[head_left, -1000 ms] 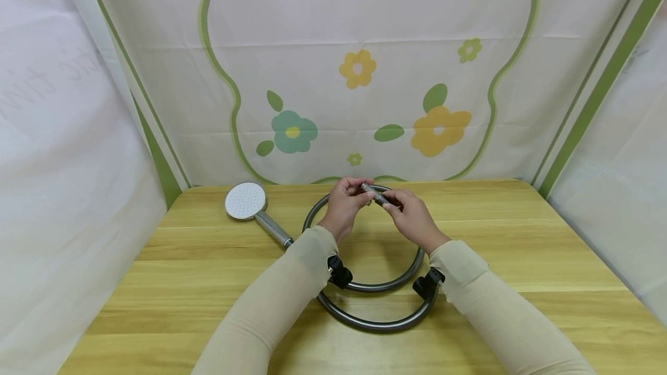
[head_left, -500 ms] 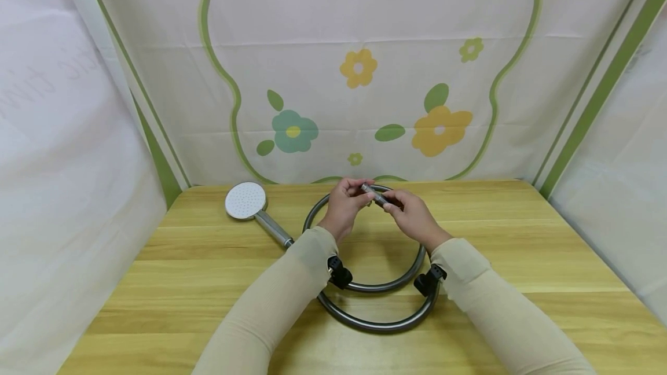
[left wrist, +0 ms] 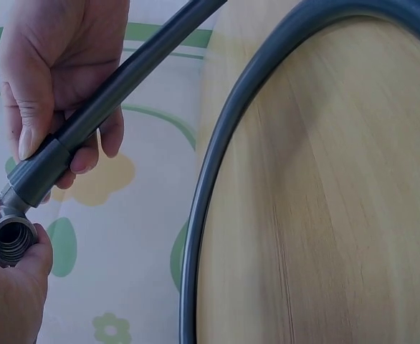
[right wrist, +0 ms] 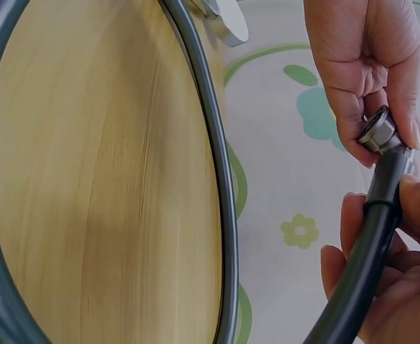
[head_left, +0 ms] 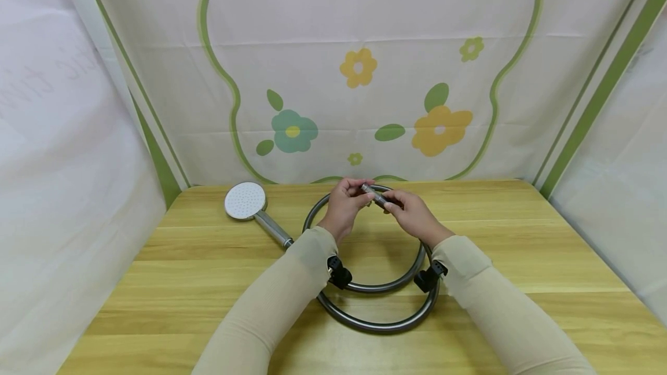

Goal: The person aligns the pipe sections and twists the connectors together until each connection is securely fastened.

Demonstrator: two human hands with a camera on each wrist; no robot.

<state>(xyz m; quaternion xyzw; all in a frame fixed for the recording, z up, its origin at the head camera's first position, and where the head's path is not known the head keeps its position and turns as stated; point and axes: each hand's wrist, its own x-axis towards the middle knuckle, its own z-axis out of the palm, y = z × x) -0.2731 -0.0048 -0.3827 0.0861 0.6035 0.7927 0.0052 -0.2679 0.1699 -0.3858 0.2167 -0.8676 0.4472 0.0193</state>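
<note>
Held up over the back of the table, the end of a dark grey shower hose [right wrist: 365, 269] meets a small metal fitting [left wrist: 13, 240] with a threaded opening. My left hand [head_left: 344, 207] pinches this fitting between thumb and fingers. My right hand [head_left: 414, 217] grips the sleeve [left wrist: 41, 172] at the hose end, thumb on one side and fingers on the other. In the head view both hands partly cover the joint. A shower head [head_left: 246, 201] with a white round face lies to the left, its grey handle pointing towards my left sleeve.
The hose lies looped on the wooden table [head_left: 521, 259], beneath and between my forearms. A white cloth backdrop [head_left: 312, 28] with printed flowers rises at the table's back edge, and white cloth sides [head_left: 68, 161] flank it. Small black cameras [head_left: 340, 274] are strapped at both wrists.
My right wrist and sleeve have shifted slightly to the right, and the right fingers have moved a little on the hose end. My left hand stays in place on the fitting.
</note>
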